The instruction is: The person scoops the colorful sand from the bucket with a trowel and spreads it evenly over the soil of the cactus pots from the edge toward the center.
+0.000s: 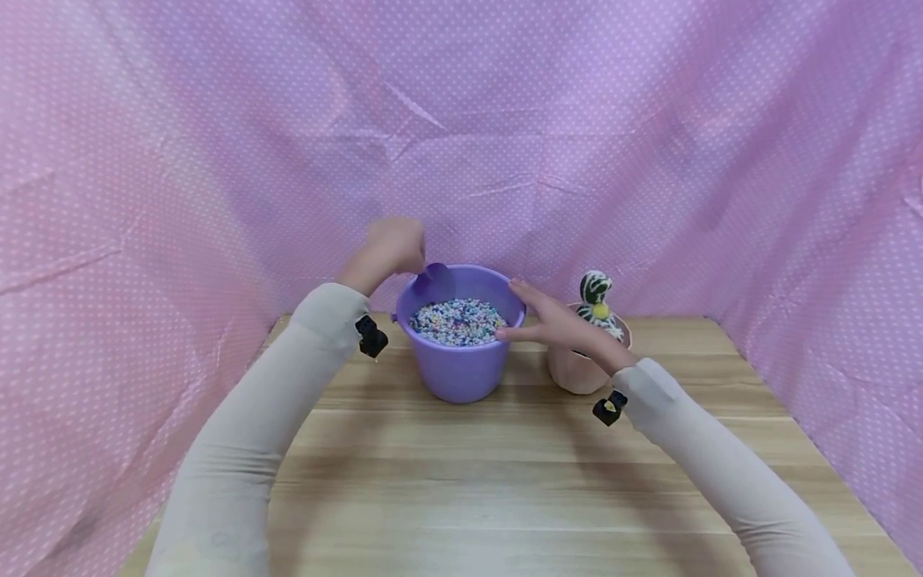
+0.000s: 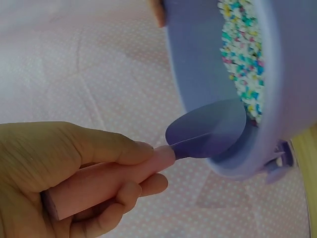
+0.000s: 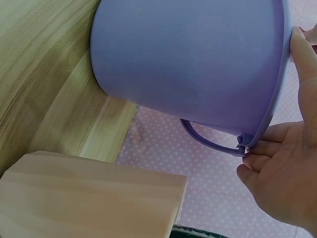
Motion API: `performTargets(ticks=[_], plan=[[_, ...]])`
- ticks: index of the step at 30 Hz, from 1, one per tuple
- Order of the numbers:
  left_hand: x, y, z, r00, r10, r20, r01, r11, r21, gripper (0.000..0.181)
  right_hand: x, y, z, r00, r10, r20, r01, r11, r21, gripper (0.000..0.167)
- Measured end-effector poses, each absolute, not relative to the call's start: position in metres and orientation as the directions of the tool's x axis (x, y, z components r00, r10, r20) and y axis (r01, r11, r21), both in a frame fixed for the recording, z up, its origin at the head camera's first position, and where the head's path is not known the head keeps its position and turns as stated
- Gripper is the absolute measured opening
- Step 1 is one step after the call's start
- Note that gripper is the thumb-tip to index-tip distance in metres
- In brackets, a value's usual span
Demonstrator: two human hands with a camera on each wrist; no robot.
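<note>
A purple bucket (image 1: 461,373) stands upright on the table, partly filled with small multicoloured beads (image 1: 459,322). My left hand (image 1: 395,244) is at the bucket's back left rim. It grips the pink handle (image 2: 111,182) of a small toy shovel, whose purple blade (image 2: 208,130) reaches over the rim to the inner wall, its tip close to the beads. On the opposite side, my right hand (image 1: 558,322) touches the bucket's right rim with spread fingers. In the right wrist view its fingertips (image 3: 252,158) lie by the joint of the bucket's handle (image 3: 210,143), which hangs behind.
A pale pink pot (image 1: 577,370) holding a green-and-white cactus-like toy (image 1: 595,288) stands right of the bucket, partly behind my right forearm. Wood-grain table (image 1: 461,489) extends in front. Pink dotted cloth (image 1: 461,120) hangs at the back and both sides.
</note>
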State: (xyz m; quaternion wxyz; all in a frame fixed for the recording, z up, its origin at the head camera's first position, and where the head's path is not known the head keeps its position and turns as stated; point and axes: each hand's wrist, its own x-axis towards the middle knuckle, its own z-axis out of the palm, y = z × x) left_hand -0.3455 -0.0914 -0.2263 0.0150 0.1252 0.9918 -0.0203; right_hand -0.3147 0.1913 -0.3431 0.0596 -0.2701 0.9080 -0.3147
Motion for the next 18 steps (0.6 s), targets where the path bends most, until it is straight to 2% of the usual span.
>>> performTargets(ticks=[4, 10, 13, 18], plan=[[-0.350, -0.088, -0.232, -0.954, 0.298, -0.022, 0.299, 0.947, -0.120, 0.028, -0.315, 0.191, -0.343, -0.844, -0.532, 0.062, -0.458, 0.656, -0.601, 0.109], [-0.359, -0.083, -0.227, -0.949, 0.313, -0.047, 0.316, 0.933, -0.171, 0.012, -0.316, 0.193, -0.342, -0.843, -0.532, 0.076, -0.465, 0.651, -0.600, 0.109], [-0.364, -0.082, -0.226, -0.944, 0.314, -0.106, 0.328, 0.929, -0.169, 0.008, -0.316, 0.193, -0.343, -0.846, -0.528, 0.081, -0.461, 0.645, -0.609, 0.109], [-0.372, -0.081, -0.231, -0.918, 0.328, -0.225, 0.361, 0.924, -0.124, 0.018, -0.318, 0.191, -0.348, -0.843, -0.531, 0.090, -0.468, 0.640, -0.609, 0.107]])
